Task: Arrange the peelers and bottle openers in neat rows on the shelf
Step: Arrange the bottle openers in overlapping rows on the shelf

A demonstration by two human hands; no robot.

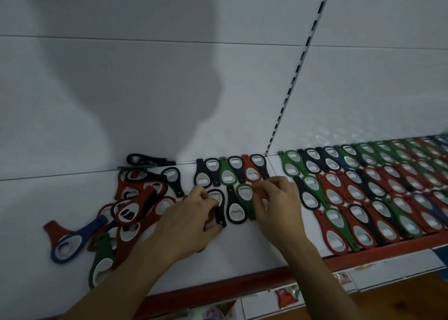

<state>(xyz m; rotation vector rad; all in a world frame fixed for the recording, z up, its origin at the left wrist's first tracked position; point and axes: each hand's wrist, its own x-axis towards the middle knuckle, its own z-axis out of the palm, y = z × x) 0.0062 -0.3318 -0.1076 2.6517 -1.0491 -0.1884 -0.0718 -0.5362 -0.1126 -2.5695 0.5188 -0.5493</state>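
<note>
Bottle openers on white shelf [242,251]; both my hands engaged.
Loose pile [135,205] lies at left. My left hand [191,220] pinches a black opener [221,216]. My right hand [276,208], fingers curled, grips a red opener [260,194] beside a green opener [244,198]. Ordered rows [363,193] fill the right.

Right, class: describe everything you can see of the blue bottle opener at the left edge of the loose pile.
The blue bottle opener lies on the white shelf. Its blue frame looks plastic or rubbery: a wide oval head nearest the camera holds a silvery metal insert, and a narrow handle with a small hole points up-right towards the pile. Its head overlaps a red opener.
</note>
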